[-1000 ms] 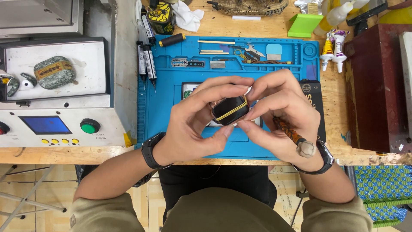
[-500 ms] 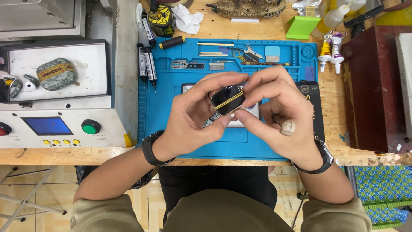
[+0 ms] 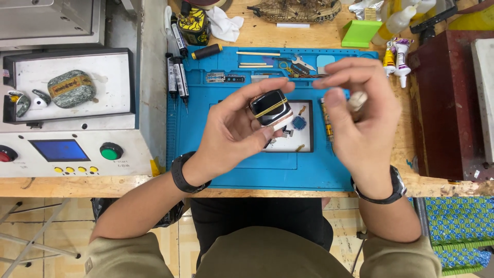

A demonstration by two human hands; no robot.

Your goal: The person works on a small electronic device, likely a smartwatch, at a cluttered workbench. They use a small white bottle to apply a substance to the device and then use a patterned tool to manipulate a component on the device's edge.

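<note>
My left hand holds up a small black square watch body with a yellow band wrapped around it, pinched between thumb and fingers above the blue work mat. My right hand hovers to the right of it, apart from the watch body. Its fingers are curled around a slim tool with a pale round cap. Below the hands, a white pad on the mat carries a small blue square part and a few tiny pieces.
A white machine with a blue screen and a green button stands at the left. A dark red box is at the right. Small glue bottles, a green block, black pens and tweezers lie along the mat's far side.
My right hand has let go of the watch body and moved off to the right with the tool. My left hand now holds the watch body alone, slightly higher.
</note>
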